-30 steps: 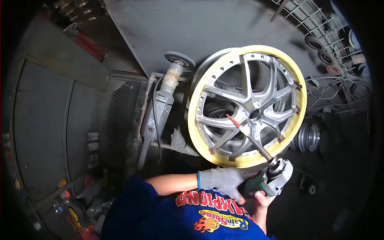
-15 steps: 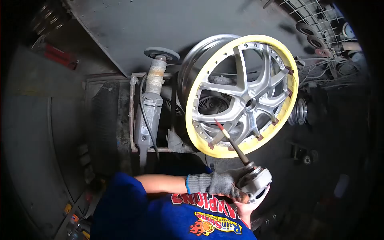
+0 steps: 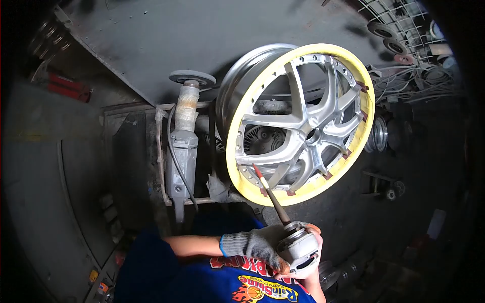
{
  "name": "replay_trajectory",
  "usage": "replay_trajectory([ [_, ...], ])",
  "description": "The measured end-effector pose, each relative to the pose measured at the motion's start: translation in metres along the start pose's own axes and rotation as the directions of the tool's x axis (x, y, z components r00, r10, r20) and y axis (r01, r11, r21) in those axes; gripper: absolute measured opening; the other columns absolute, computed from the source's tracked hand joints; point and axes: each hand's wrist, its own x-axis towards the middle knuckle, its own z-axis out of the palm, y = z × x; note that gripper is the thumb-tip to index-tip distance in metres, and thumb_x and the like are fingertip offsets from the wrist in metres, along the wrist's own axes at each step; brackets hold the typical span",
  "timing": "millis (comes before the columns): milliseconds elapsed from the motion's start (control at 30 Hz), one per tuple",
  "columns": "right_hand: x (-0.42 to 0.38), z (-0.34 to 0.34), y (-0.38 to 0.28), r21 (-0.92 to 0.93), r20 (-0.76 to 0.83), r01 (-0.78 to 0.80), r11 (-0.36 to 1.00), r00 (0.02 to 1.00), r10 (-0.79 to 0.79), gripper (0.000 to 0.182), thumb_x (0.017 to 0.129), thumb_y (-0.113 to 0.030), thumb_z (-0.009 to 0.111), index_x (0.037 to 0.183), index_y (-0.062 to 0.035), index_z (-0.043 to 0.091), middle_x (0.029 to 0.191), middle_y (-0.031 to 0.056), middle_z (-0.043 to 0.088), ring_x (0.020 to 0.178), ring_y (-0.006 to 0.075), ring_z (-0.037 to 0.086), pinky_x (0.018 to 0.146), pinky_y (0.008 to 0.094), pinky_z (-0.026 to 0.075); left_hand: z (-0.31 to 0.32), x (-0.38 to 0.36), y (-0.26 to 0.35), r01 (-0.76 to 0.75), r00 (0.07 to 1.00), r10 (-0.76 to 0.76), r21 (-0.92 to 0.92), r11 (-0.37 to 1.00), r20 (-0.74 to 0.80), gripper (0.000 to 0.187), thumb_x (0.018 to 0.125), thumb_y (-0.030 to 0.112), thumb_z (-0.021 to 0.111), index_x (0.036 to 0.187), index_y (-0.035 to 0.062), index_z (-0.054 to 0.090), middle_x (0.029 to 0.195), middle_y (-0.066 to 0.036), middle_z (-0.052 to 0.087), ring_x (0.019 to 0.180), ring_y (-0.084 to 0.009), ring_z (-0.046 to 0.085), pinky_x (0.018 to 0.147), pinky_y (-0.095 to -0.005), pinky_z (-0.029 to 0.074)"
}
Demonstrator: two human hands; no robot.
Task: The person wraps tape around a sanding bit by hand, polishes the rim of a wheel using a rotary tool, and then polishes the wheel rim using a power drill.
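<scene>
Far left: A red item (image 3: 68, 87) lay in dim light; its nature was not established.
Standing grinder: A grey grinder (image 3: 183, 159) with a disc (image 3: 192, 78) at its top end stood within the outline of a metal frame (image 3: 159, 151), apart from both hands.
Gloved side: The left hand (image 3: 257, 245) was curled against the head of a handheld power tool (image 3: 298, 245), thumb folded in.
Shaft: The tool's shaft (image 3: 279, 207) had its long axis running up and leftward from the hands to a red tip (image 3: 259, 174), which overlapped the lower-left part of a wheel (image 3: 290, 151) (contact could not be confirmed from this angle). The left hand was nearer the tip.
Wheel: It stood tilted just beyond the hands, its rim under a yellow covering (image 3: 303, 198).
Other side: The right hand (image 3: 312, 272) was clasped round the tool's far side and underside; most of its fingers were hidden.
Far right: Bare metal rims (image 3: 379, 135) sat in shadow below a wire mesh (image 3: 406, 22).
Count: one red item, one standing grinder, one gloved hand, one handheld tool, one covered wheel, one second hand; the shadowed rims could not be counted.
</scene>
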Motion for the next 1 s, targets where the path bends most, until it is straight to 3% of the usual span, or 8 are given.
replay_trajectory([
  [100, 0.009, 0.008, -0.001, -0.036, 0.006, -0.008, 0.999, 1.0, 0.008, 0.12, 0.044, -0.027, 0.099, 0.137, -0.0028, 0.027, 0.127, 0.0226, 0.05, 0.117, 0.0313, 0.053, 0.101, 0.0439, 0.039, 0.001, -0.007, -0.005, 0.154, 0.988, -0.14, -0.415, 0.897, 0.064, 0.125, 0.046, 0.044, 0.094, 0.143, -0.0001, 0.029, 0.131, -0.009, 0.05, 0.12, -0.0142, 0.048, 0.101, -0.0324, 0.042],
  [200, 0.001, 0.017, 0.004, -0.06, -0.057, -0.088, 0.994, 0.995, 0.084, 0.116, 0.047, -0.029, 0.097, 0.136, 0.0031, 0.029, 0.125, 0.022, 0.051, 0.113, 0.0294, 0.055, 0.099, 0.0398, 0.042, 0.004, -0.016, -0.01, 0.095, 0.995, -0.049, -0.756, 0.648, 0.083, 0.079, 0.06, 0.03, 0.091, 0.123, 0.0039, 0.05, 0.109, -0.008, 0.062, 0.104, -0.0176, 0.059, 0.089, -0.0334, 0.049],
  [267, -0.002, 0.02, 0.007, -0.127, -0.097, -0.14, 0.982, 0.987, 0.128, 0.113, 0.047, -0.029, 0.097, 0.134, 0.0059, 0.033, 0.124, 0.022, 0.05, 0.112, 0.0288, 0.056, 0.098, 0.0385, 0.042, 0.006, -0.016, -0.026, 0.017, 1.0, -0.01, -0.717, 0.696, 0.014, 0.083, 0.057, 0.031, 0.093, 0.123, 0.0041, 0.05, 0.112, -0.008, 0.062, 0.104, -0.0172, 0.059, 0.09, -0.0334, 0.049],
  [333, 0.004, 0.019, 0.012, -0.228, -0.052, -0.075, 0.971, 0.997, 0.065, 0.109, 0.045, -0.027, 0.096, 0.132, 0.0059, 0.038, 0.124, 0.0234, 0.049, 0.112, 0.0325, 0.054, 0.097, 0.0415, 0.042, 0.004, -0.022, -0.015, 0.027, 0.992, -0.103, -0.693, 0.72, -0.069, 0.117, 0.046, 0.041, 0.093, 0.14, 0.0008, 0.034, 0.13, -0.009, 0.053, 0.118, -0.0153, 0.051, 0.098, -0.0334, 0.045],
  [400, 0.017, 0.025, 0.007, -0.252, -0.022, -0.006, 0.968, 1.0, 0.0, 0.108, 0.046, -0.027, 0.095, 0.131, 0.0053, 0.038, 0.123, 0.0235, 0.05, 0.113, 0.0337, 0.053, 0.097, 0.0428, 0.042, 0.001, -0.029, -0.005, 0.078, 0.984, -0.165, -0.688, 0.722, -0.062, 0.114, 0.047, 0.041, 0.093, 0.138, 0.0021, 0.037, 0.131, -0.009, 0.052, 0.119, -0.0166, 0.051, 0.099, -0.0355, 0.045],
  [467, 0.018, 0.027, 0.011, -0.244, -0.021, -0.023, 0.969, 1.0, 0.019, 0.107, 0.046, -0.027, 0.095, 0.131, 0.0048, 0.038, 0.122, 0.023, 0.051, 0.113, 0.0331, 0.053, 0.097, 0.0424, 0.042, 0.003, -0.032, -0.003, -0.087, 0.971, -0.104, -0.72, 0.689, -0.217, 0.094, 0.048, 0.032, 0.094, 0.125, 0.0039, 0.048, 0.114, -0.008, 0.062, 0.105, -0.0169, 0.059, 0.09, -0.0341, 0.049],
  [800, 0.021, 0.034, 0.017, -0.162, -0.008, -0.067, 0.985, 0.998, 0.067, 0.106, 0.049, -0.025, 0.093, 0.133, 0.0037, 0.036, 0.125, 0.0236, 0.048, 0.116, 0.0334, 0.051, 0.099, 0.0424, 0.04, -0.004, -0.037, -0.016, -0.09, 0.958, -0.143, -0.734, 0.673, -0.248, 0.102, 0.043, 0.037, 0.095, 0.127, 0.0054, 0.046, 0.116, -0.008, 0.06, 0.11, -0.0193, 0.058, 0.093, -0.0356, 0.049],
  [1000, 0.02, 0.033, 0.016, -0.183, 0.007, -0.102, 0.978, 0.994, 0.106, 0.104, 0.051, -0.024, 0.093, 0.134, 0.0033, 0.036, 0.125, 0.0229, 0.049, 0.115, 0.0323, 0.053, 0.099, 0.0416, 0.041, -0.006, -0.042, -0.017, -0.075, 0.97, -0.118, -0.718, 0.692, -0.214, 0.111, 0.047, 0.04, 0.094, 0.136, 0.0016, 0.041, 0.131, -0.01, 0.052, 0.119, -0.0183, 0.051, 0.1, -0.0358, 0.044],
])
